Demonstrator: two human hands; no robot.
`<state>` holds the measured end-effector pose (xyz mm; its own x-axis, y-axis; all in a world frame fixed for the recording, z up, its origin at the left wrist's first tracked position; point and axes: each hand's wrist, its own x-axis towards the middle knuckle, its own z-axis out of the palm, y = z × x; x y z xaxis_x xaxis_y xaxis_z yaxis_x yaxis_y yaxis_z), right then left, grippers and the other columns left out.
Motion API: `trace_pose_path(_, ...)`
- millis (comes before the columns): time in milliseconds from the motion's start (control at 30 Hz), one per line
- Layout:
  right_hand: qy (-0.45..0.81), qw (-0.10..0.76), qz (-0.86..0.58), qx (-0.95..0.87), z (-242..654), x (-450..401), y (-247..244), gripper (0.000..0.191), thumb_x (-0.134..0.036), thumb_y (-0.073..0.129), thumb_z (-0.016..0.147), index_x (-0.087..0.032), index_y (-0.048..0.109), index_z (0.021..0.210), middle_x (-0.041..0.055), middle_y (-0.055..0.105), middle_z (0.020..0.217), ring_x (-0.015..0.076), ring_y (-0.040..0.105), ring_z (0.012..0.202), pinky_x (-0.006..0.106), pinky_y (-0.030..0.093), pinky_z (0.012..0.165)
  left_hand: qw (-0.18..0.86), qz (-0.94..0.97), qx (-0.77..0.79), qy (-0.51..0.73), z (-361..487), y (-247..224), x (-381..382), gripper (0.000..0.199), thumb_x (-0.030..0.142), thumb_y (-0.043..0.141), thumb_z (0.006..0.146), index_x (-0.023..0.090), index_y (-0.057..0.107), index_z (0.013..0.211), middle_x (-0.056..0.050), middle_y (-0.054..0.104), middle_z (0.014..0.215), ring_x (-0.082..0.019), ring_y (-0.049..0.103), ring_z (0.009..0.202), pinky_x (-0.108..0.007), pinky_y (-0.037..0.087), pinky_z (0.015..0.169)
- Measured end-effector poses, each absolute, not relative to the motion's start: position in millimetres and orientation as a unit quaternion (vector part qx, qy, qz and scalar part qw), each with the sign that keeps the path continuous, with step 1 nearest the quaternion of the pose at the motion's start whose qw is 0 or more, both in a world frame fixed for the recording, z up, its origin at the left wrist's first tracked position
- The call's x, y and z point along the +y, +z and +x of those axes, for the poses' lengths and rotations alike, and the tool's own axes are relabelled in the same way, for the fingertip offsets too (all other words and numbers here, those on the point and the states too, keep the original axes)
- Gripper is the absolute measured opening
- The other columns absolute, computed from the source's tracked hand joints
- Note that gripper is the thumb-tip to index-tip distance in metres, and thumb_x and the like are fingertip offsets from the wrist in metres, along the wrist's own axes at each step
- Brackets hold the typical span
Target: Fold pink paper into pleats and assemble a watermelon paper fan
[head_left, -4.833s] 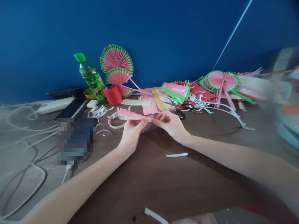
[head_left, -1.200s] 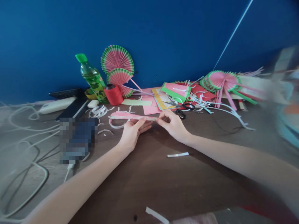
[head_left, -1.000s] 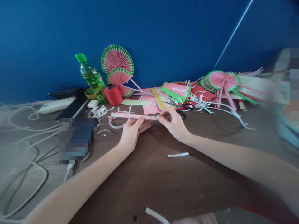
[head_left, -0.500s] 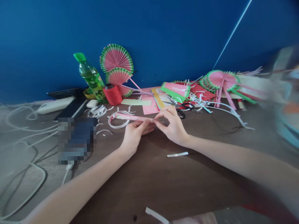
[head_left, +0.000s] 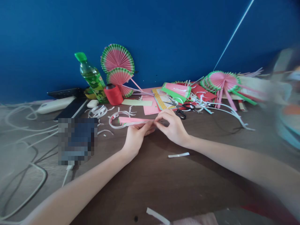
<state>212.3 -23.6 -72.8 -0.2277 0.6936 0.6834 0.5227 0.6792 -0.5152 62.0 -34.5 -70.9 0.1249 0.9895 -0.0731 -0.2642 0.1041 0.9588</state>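
Observation:
Between my hands is a narrow folded paper fan (head_left: 132, 120), pink with a green and white edge at its left end. My left hand (head_left: 136, 136) pinches it near the right end, fingers underneath and thumb on top. Thumb and forefinger of my right hand (head_left: 172, 128) close on the fan's right tip, where the exact grip is too small to make out. Just behind the fan's left end lies a roll of white tape (head_left: 111, 123). Black-handled scissors (head_left: 181, 114) rest beyond my right hand. A short white strip (head_left: 178, 155) lies nearer me on the brown table (head_left: 150, 181).
Finished pink-and-green fans (head_left: 117, 59) lean on the blue wall beside a green bottle (head_left: 91, 76) and a red thread spool (head_left: 113, 94). More fans (head_left: 221, 79) and paper scraps (head_left: 199, 101) lie at the back right. A blurred-out dark device (head_left: 78, 140) and white cables (head_left: 44, 172) occupy the left.
The folded fan has turned slightly in my fingers, so its left end looks wider and shows more pink and green. Both hands stay in nearly the same place.

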Motion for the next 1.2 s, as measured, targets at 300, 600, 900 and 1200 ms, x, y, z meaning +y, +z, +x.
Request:
trace_pose_path(300, 0.143, 0.492, -0.396, -0.762, 209.9, -25.4, -76.1, 0.011, -0.011, 0.051, 0.078, -0.02, 0.051, 0.074, 0.0028, 0.054, 0.079, 0.016, 0.053, 0.078, 0.031, 0.045, 0.071, 0.623, 0.433, 0.411, 0.506, 60.9, -73.6, -34.1, 0.027, 0.034, 0.072, 0.066, 0.011, 0.071, 0.08, -0.009, 0.073, 0.084, -0.022, 0.068, 0.084, -0.037, 0.051, 0.087)
trace_pose_path(600, 0.193, 0.503, -0.394, -0.745, 210.3, -25.2, -75.2, 0.009, -0.011, 0.054, 0.078, -0.019, 0.052, 0.074, 0.0018, 0.053, 0.078, 0.0142, 0.051, 0.075, 0.029, 0.044, 0.072, 0.638, 0.422, 0.395, 0.509, 60.4, -72.5, -33.9, 0.026, 0.032, 0.073, 0.065, 0.011, 0.071, 0.08, -0.01, 0.073, 0.084, -0.023, 0.068, 0.085, -0.038, 0.051, 0.089)
trace_pose_path(900, 0.229, 0.493, -0.397, -0.74, 211.6, -23.5, -75.9, 0.009, -0.011, 0.055, 0.076, -0.019, 0.053, 0.073, 0.0011, 0.054, 0.077, 0.014, 0.052, 0.075, 0.03, 0.045, 0.071, 0.624, 0.441, 0.405, 0.502, 59.8, -75.0, -34.0, 0.024, 0.033, 0.072, 0.066, 0.012, 0.072, 0.078, -0.008, 0.073, 0.082, -0.021, 0.068, 0.081, -0.037, 0.051, 0.088)
trace_pose_path(1200, 0.211, 0.487, -0.398, -0.748, 210.0, -24.6, -76.6, 0.008, -0.012, 0.053, 0.077, -0.02, 0.051, 0.076, 0.0026, 0.055, 0.081, 0.015, 0.053, 0.077, 0.032, 0.046, 0.075, 0.621, 0.44, 0.401, 0.509, 61.8, -72.3, -35.4, 0.027, 0.034, 0.074, 0.064, 0.012, 0.072, 0.08, -0.008, 0.073, 0.079, -0.021, 0.068, 0.08, -0.037, 0.05, 0.089)
